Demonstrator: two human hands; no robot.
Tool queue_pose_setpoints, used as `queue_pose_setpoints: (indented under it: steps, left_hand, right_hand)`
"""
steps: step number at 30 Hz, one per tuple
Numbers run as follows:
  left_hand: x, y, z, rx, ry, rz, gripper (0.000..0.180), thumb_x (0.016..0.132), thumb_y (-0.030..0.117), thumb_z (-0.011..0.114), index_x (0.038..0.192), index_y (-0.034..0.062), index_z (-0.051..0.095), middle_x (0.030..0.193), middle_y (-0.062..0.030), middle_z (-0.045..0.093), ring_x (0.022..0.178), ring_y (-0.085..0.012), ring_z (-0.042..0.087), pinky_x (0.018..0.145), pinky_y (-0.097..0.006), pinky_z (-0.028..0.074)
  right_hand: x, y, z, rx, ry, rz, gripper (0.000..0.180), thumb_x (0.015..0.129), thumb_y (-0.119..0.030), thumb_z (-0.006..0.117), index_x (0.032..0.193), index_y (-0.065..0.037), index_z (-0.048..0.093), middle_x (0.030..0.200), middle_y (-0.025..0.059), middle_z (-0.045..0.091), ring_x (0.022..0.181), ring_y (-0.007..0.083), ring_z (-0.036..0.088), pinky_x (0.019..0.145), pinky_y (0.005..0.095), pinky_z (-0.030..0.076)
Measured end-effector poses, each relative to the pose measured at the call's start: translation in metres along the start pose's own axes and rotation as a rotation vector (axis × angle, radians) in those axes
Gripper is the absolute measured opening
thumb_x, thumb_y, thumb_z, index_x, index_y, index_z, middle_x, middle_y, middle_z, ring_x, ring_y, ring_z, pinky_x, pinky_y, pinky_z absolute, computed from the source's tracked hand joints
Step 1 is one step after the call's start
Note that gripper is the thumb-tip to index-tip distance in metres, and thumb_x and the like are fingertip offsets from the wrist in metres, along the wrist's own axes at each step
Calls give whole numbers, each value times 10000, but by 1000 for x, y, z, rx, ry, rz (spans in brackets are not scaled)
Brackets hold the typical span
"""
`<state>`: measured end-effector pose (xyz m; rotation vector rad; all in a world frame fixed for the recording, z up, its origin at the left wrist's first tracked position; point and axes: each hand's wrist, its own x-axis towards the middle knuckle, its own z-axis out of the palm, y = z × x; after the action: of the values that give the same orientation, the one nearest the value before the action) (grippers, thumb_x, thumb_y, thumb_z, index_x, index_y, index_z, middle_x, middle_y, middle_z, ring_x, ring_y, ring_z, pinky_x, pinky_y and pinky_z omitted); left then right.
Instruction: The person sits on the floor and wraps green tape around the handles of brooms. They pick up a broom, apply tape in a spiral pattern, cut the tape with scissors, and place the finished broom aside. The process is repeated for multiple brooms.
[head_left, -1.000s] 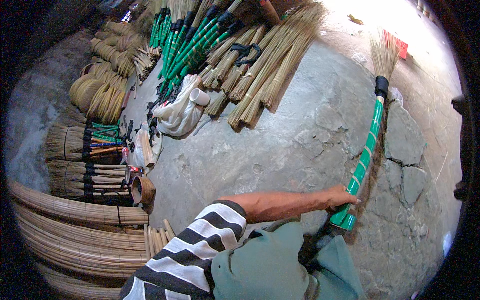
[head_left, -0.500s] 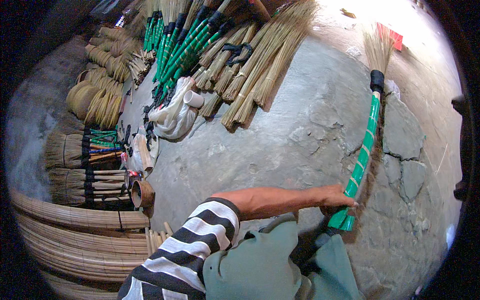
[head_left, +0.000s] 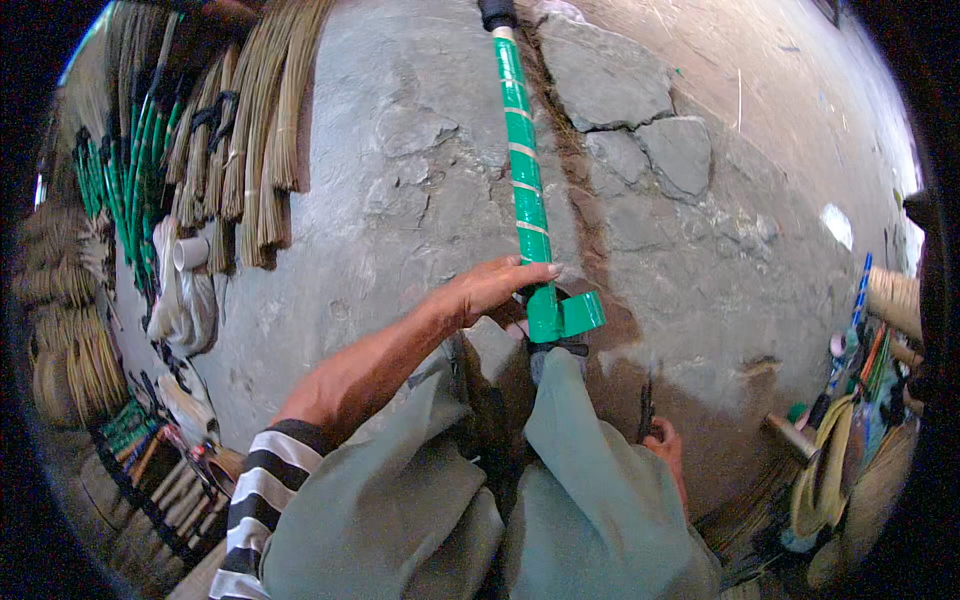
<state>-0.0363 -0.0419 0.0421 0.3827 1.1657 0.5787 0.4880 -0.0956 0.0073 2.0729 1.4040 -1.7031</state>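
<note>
Left hand grips the lower end of the green-taped broom handle lying on the stone floor, loose tape flap beside; right hand pinches a thin dark tool; keep tape taut, handle pinned steady.

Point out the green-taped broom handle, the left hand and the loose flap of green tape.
green-taped broom handle (head_left: 524, 180), head view, mid-shaft.
left hand (head_left: 490, 288), head view, back of hand.
loose flap of green tape (head_left: 583, 314), head view, flap's middle.

Broom handle showing bright green with pale bands, sleeve showing black-and-white stripes, trousers showing grey-green, floor showing mottled grey, straw bundles showing tan.
</note>
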Motion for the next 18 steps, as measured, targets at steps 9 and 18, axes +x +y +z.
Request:
queue_pose_setpoints:
  steps: [9, 18]
  left_hand:
    - [-3, 9, 10, -81, 39, 16, 633, 970, 596, 646, 1244, 26, 634, 1044, -107, 703, 772, -215, 716, 625, -379, 612]
    - [1, 9, 22, -130, 92, 53, 487, 978, 585, 644, 1050, 104, 673, 840, -33, 694, 647, -160, 639, 564, -311, 501]
  right_hand:
    - [-9, -196, 53, 74, -261, -207, 303, 957, -169, 699, 1218, -41, 614, 1032, 41, 674, 965, 180, 631, 869, 335, 532]
    - [-8, -224, 54, 400, -631, 5, 296, 985, -264, 717, 1192, -75, 621, 868, 6, 649, 724, 126, 614, 628, 300, 529]
